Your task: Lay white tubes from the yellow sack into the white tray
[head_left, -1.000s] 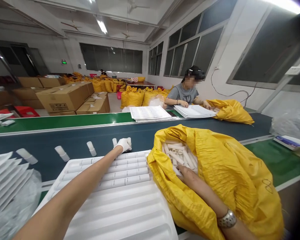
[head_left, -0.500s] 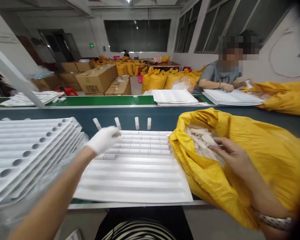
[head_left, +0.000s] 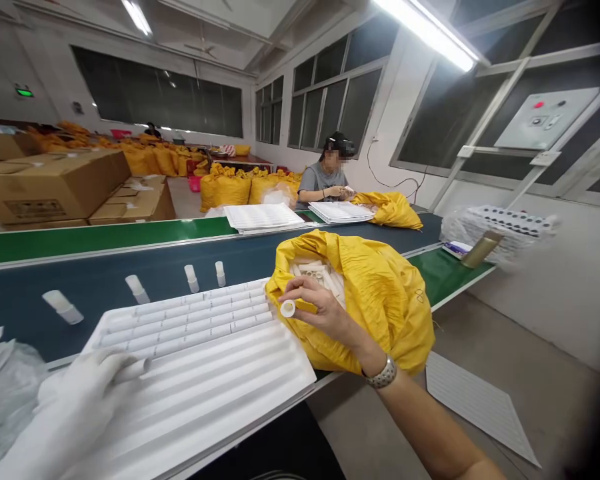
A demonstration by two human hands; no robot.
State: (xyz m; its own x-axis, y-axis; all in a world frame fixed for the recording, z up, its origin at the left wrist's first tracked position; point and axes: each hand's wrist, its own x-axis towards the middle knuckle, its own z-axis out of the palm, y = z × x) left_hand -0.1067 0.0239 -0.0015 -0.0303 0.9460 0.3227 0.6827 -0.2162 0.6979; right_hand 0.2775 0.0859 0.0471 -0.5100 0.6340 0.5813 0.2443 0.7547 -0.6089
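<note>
My left hand (head_left: 87,383), in a white glove, closes its fingers round a short white plastic tube (head_left: 136,369) over the left part of a white grooved tray (head_left: 220,400). Rows of printed white tubes (head_left: 195,321) lie in the tray's far grooves, while the nearer grooves show bare. My bare right hand (head_left: 323,310) pinches another white tube (head_left: 287,308), its round hollow end facing me. That hand is in front of the mouth of a yellow sack (head_left: 375,293), where loose white tubes (head_left: 333,277) are heaped.
Several white tubes (head_left: 220,273) stand on the blue conveyor belt (head_left: 165,263) behind the tray. Across it, a co-worker (head_left: 320,183) sits by stacked white trays (head_left: 340,211). Plastic-wrapped trays (head_left: 0,373) are at left; another tray (head_left: 480,403) lies low at right.
My view has swung right. My right hand has come out of the sack's mouth with a tube. My left hand has moved nearer and taken hold of a tube at the tray.
</note>
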